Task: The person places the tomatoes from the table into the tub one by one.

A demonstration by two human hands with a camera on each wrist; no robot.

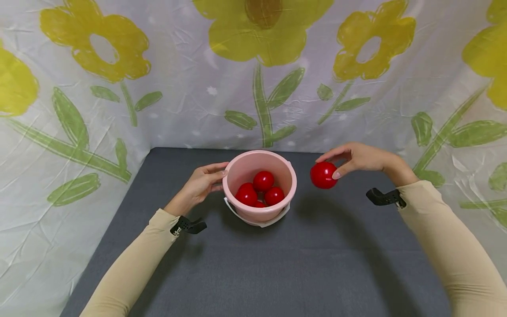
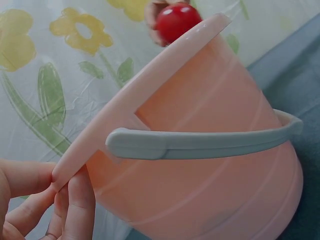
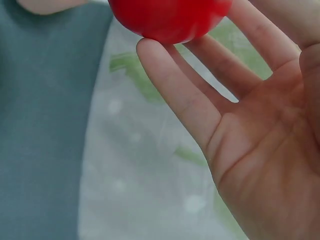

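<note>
A pink bucket [image 1: 259, 215] stands on the table with several shiny red balls [image 1: 263, 181] inside it. My left hand [image 1: 203, 181] pinches the bucket's rim on its left side, thumb and fingers on either side of the edge in the left wrist view. To the right of the bucket, my right hand [image 1: 362, 159] holds another red ball [image 1: 324, 175] by the fingertips and thumb, above the table and apart from the rim. Only the ball's lower part [image 3: 170, 20] shows in the right wrist view. The bucket's pale handle [image 2: 200, 145] hangs down along its front.
A dark grey cloth [image 1: 253, 273] covers the table. Behind and at both sides hangs a pale curtain [image 1: 178, 88] printed with yellow flowers, close to the table's back edge. Each wrist wears a black camera mount [image 1: 382, 197].
</note>
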